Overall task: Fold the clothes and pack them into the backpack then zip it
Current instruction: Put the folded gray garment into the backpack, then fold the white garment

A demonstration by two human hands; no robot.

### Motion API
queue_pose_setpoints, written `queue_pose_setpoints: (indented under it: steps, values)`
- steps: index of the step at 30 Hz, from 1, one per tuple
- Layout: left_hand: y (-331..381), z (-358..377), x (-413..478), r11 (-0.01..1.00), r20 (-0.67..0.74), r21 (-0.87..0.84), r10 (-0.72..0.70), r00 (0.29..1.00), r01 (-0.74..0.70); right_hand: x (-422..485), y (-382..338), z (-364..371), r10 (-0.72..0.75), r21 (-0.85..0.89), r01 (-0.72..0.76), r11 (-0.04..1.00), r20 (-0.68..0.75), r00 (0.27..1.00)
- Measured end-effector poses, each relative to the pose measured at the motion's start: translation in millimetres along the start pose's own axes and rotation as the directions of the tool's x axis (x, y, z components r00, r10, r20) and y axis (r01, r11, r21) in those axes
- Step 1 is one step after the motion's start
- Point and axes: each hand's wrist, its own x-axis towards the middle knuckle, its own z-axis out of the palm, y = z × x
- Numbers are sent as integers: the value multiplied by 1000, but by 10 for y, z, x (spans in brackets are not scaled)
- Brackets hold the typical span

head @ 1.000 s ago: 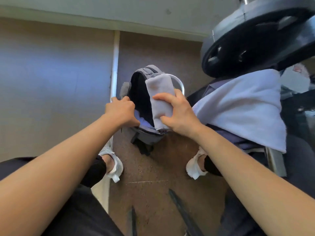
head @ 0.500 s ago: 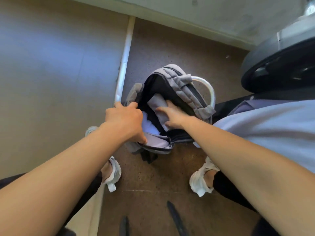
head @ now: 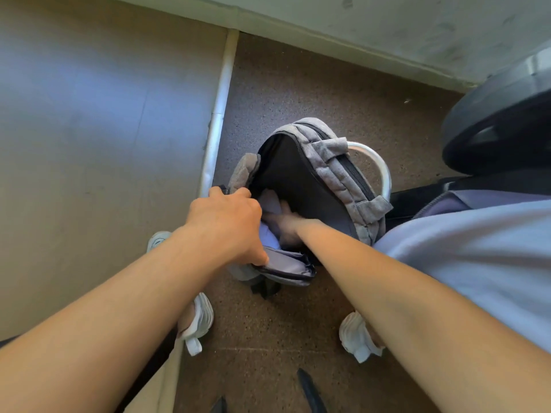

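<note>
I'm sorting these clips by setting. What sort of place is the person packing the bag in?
Probably a home gym or workout room: a big black weight plate hangs at the right, over speckled floor. The grey backpack stands between the person's feet.

Speckled brown floor (head: pixel 298 317) underneath. White pipe (head: pixel 219 114) standing along the plain wall panel (head: pixel 98 129), left of the fingers. Curved white metal bar (head: pixel 378 162) beyond and right of them. Black round weight plate (head: pixel 501 126) far right. White shoes: one (head: pixel 199 323) nearer left, one (head: pixel 356 338) nearer right.
</note>
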Motion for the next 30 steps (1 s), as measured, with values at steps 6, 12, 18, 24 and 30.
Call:
queue_pose_setpoints:
  steps: [6, 12, 18, 24, 30]
  values:
    - [66, -15, 37, 999, -41, -21, 40, 998, -41, -449, 108, -75, -115, 121, 146, 982, -235, 965]
    - [137, -33, 16, 996, -199, -92, -4, 980, -14, -1439, 84, -179, -257, 198, 396, 896, -496, 829]
    - [224, 14, -98, 983, -438, -175, -34, 899, -48, -2640, 127, -170, -469, -23, 603, 797, -652, 595]
    - [620, 53, -495, 889, -577, -281, 145, 804, -362, -3810, 541, -254, -471, -280, 492, 825, -821, 323]
    - [1350, 296, -982, 729, -580, -412, 253, 774, -547, -4246, 1340, -120, -183, -174, 75, 982, -974, 133]
